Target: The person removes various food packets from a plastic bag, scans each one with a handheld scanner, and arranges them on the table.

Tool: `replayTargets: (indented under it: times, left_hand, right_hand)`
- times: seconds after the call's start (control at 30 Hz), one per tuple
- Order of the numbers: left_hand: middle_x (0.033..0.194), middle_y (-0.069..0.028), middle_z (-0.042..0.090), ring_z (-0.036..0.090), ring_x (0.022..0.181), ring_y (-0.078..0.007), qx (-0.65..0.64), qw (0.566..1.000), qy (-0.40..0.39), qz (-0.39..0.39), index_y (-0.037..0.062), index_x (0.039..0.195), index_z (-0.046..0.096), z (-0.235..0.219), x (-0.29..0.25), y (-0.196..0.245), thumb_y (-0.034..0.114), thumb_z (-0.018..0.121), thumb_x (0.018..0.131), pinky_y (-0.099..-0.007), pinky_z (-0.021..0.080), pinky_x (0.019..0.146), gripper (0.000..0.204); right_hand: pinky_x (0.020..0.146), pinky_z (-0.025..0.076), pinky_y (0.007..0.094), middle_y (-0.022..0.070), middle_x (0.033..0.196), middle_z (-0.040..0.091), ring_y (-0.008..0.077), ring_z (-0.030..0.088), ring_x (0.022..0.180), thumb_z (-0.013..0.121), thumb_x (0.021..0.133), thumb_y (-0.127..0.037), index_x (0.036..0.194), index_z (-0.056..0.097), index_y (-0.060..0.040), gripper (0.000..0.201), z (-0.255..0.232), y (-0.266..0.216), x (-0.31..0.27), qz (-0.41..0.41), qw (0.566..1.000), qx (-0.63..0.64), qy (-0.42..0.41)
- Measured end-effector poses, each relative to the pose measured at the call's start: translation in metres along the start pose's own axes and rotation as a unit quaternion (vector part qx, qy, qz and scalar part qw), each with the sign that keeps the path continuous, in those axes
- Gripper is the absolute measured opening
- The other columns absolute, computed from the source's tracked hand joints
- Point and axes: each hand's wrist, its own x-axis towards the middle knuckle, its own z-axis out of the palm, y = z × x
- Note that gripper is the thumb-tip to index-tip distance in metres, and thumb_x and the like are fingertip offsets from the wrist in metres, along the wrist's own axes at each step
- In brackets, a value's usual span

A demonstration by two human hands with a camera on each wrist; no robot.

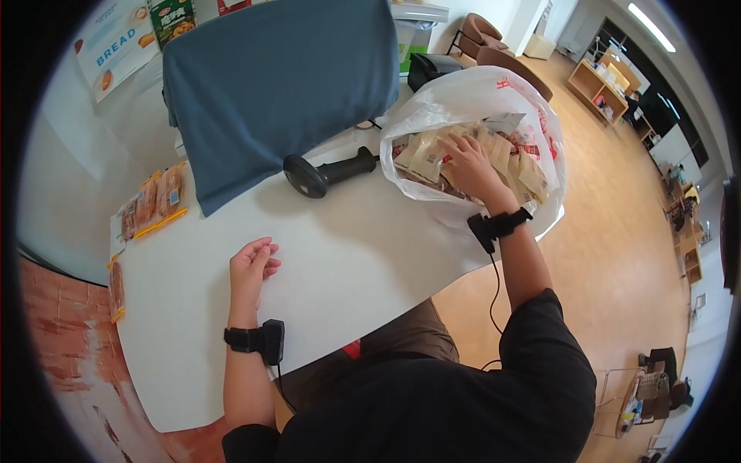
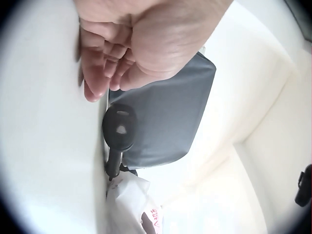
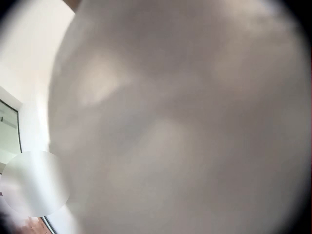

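Observation:
My right hand (image 1: 468, 168) reaches into a white plastic bag (image 1: 455, 96) full of small pale food packets (image 1: 423, 158). Its fingers lie over the packets; the packets partly hide the fingertips, and I cannot tell whether they pinch one. The right wrist view is filled by a blurred, pale grey surface. My left hand (image 1: 251, 266) rests at the white table's left side, fingers loosely curled, holding nothing. In the left wrist view, the left hand (image 2: 131, 44) shows its palm and bent fingers. Beyond it lies a black handheld scanner (image 1: 328, 173).
A dark blue cloth (image 1: 285, 85) drapes over a bulky object at the table's back. Reddish-brown packs with yellow edges (image 1: 158, 201) lie along the left edge, with another such pack (image 1: 116, 287) nearer. A black device (image 1: 432, 71) stands behind the bag. The white table (image 1: 231, 386) has a curved edge.

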Motion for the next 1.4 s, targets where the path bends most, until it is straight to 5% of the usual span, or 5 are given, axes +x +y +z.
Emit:
replayTargets:
  times: [0.2,0.5,0.77,0.9,1.4]
  left_hand:
    - [0.096,-0.0086,0.064,0.06,0.071,-0.0113,-0.02,1.0,0.001,0.009,0.0009,0.11,0.059,-0.004,0.001,-0.004,0.013,0.051,0.091,-0.0207,0.049,0.064,0.024]
    - [0.095,-0.0106,0.064,0.061,0.071,-0.0131,-0.053,0.998,-0.044,0.014,-0.0023,0.107,0.06,-0.001,0.0,0.0,0.013,0.053,0.09,-0.022,0.051,0.066,0.024]
    - [0.106,-0.0139,0.062,0.063,0.092,-0.0195,-0.332,0.881,-0.322,-0.099,-0.0033,0.12,0.048,-0.004,-0.008,0.007,0.027,0.053,0.092,-0.0306,0.051,0.082,0.041]
    - [0.113,-0.0125,0.059,0.06,0.1,-0.0198,-0.257,0.958,-0.129,-0.002,-0.0047,0.121,0.046,-0.01,0.002,0.001,0.021,0.06,0.087,-0.0307,0.049,0.088,0.044]
    - [0.112,-0.0141,0.058,0.059,0.1,-0.0232,-0.248,0.968,-0.034,0.027,-0.0024,0.119,0.046,-0.023,0.003,-0.02,0.01,0.056,0.087,-0.0352,0.05,0.088,0.035]
  right_hand:
    - [0.094,0.039,0.037,0.006,0.099,0.064,0.0238,0.054,0.105,0.061,0.072,-0.007,0.086,0.067,-0.0059,0.015,-0.004,0.003,0.035,-0.066,0.993,-0.003,-0.1]
    - [0.074,0.049,0.0285,0.0074,0.095,0.066,0.022,0.064,0.078,0.056,0.078,0.002,0.087,0.063,0.0036,0.012,-0.091,-0.053,0.041,0.168,0.911,0.352,0.136]
    - [0.08,0.048,0.0303,0.0115,0.098,0.065,0.0246,0.063,0.089,0.059,0.077,0.003,0.088,0.065,0.0015,0.013,-0.028,-0.211,0.041,-0.087,0.844,0.522,-0.084]
    - [0.089,0.045,0.0328,0.016,0.108,0.062,0.0293,0.06,0.098,0.057,0.078,0.005,0.102,0.062,0.0001,0.025,0.019,-0.224,0.038,-0.14,0.863,0.48,-0.075]
    - [0.097,0.031,0.0526,0.0107,0.113,0.055,0.0321,0.048,0.113,0.057,0.071,-0.008,0.121,0.051,-0.0137,0.05,0.084,-0.16,0.042,-0.114,0.973,0.143,-0.143]
